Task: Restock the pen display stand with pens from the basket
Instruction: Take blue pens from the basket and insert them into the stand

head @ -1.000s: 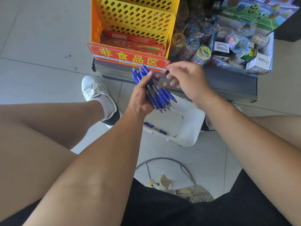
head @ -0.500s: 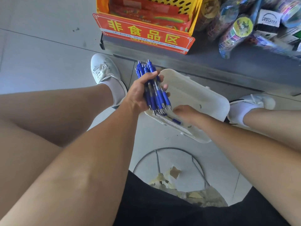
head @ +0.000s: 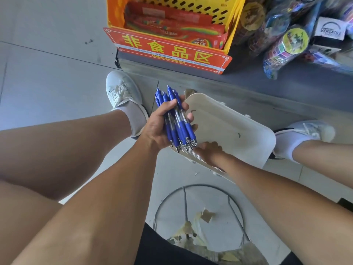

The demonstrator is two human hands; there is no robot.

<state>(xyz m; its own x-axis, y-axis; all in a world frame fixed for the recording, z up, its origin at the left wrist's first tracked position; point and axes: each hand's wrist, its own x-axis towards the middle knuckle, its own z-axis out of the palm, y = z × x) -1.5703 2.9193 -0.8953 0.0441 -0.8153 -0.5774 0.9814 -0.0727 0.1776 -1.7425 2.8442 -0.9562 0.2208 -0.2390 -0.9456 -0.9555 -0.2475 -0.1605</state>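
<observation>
My left hand [head: 158, 127] grips a bundle of several blue click pens [head: 179, 129], tips pointing down toward me, held over the left end of a white plastic basket [head: 240, 119] on the floor. My right hand [head: 209, 150] reaches down inside the basket against its near wall, knuckles up and fingers bent under. Whatever lies beneath those fingers is hidden. The visible part of the basket floor shows only a few small scraps.
A yellow perforated crate [head: 191, 4] with red packets and a red sign [head: 168, 49] stands on a low grey shelf base ahead. Bagged toys [head: 286, 41] lie to its right. My white shoes [head: 120, 88] flank the basket. A wire ring [head: 200, 188] with paper scraps sits near me.
My right hand dropped from the pen bundle into the basket and now covers the spot where a loose blue pen lay. The view tilted down; my left hand still holds the bundle.
</observation>
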